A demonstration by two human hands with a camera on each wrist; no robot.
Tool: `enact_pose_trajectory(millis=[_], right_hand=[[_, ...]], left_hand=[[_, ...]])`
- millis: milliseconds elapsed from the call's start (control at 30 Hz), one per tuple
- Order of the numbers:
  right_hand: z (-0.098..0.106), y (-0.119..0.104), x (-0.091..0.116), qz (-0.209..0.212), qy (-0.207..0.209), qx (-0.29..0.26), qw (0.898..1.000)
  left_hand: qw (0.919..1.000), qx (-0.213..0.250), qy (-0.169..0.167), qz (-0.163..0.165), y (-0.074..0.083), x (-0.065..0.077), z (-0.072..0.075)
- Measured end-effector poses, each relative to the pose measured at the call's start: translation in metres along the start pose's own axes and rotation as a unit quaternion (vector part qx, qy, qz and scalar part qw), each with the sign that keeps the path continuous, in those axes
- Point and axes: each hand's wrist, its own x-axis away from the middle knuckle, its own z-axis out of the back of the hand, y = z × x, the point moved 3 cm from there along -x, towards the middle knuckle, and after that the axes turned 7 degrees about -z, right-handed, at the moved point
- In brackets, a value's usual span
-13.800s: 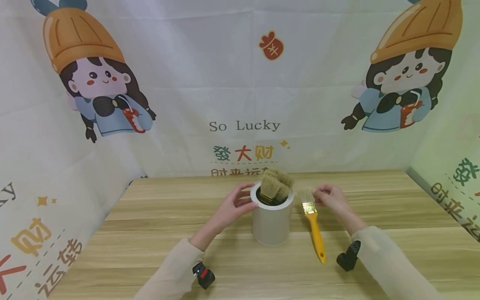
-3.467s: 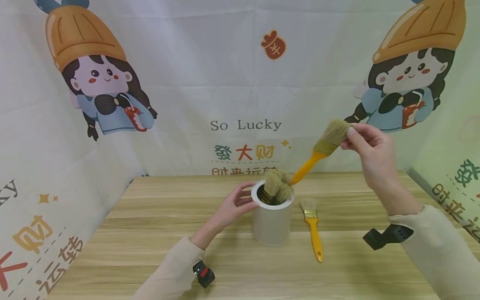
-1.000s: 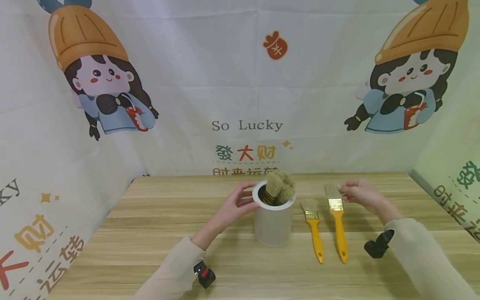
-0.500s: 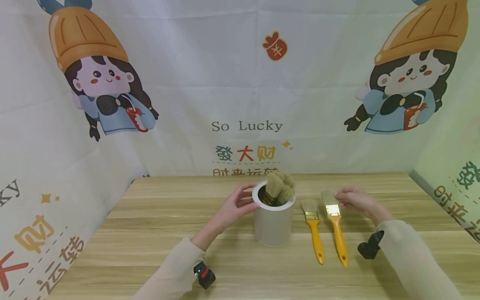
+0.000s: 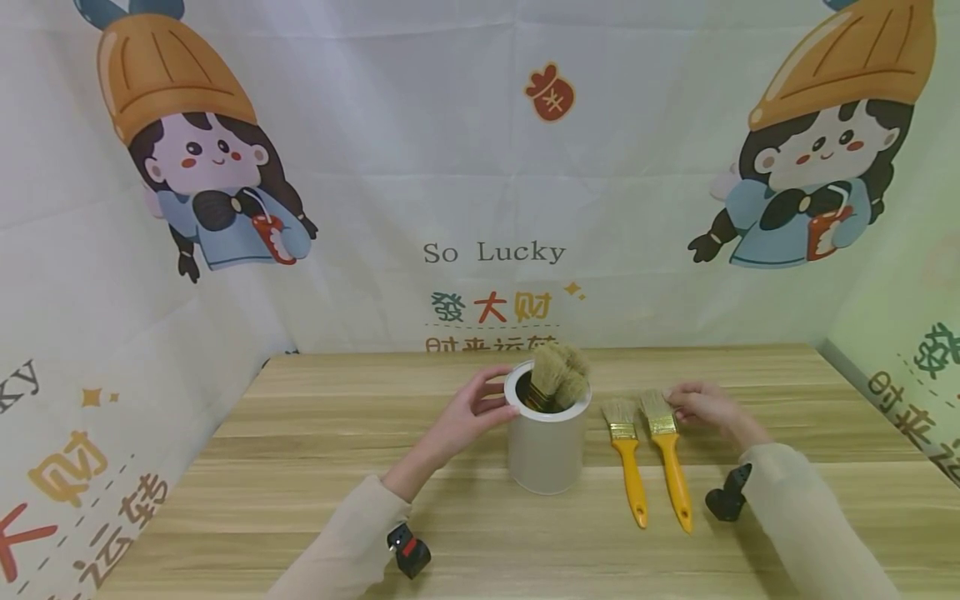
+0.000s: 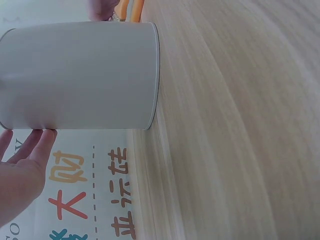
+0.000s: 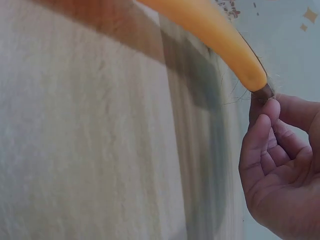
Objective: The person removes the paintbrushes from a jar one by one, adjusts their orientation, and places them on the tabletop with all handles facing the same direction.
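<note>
A light grey can with a white rim stands upright on the wooden table, with several paintbrushes in it, bristles up. My left hand holds the can near its rim, fingers at the far side and thumb at the near side; in the left wrist view, fingertips touch its wall. Right of the can, my right hand pinches the bristles of a yellow-handled paintbrush, its handle towards me. Whether that brush lies fully on the table I cannot tell. A second yellow-handled paintbrush lies between it and the can.
The wooden table ends at the back against a printed white cloth, which also hangs at both sides. A black wrist camera sits on the left sleeve, another wrist camera on the right.
Earlier the right hand held a brush up above the can's right side; that brush then came down beside the other one. Lately it has slid slightly left and nearer. The left hand stays on the can.
</note>
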Motion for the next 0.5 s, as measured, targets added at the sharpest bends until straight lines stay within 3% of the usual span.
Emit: enact_pose_trajectory(millis=[500], right_hand=[[0.0, 0.011, -0.003, -0.011, 0.031, 0.067, 0.997]], left_hand=[[0.9998, 0.009, 0.007, -0.017, -0.006, 0.0, 0.001]])
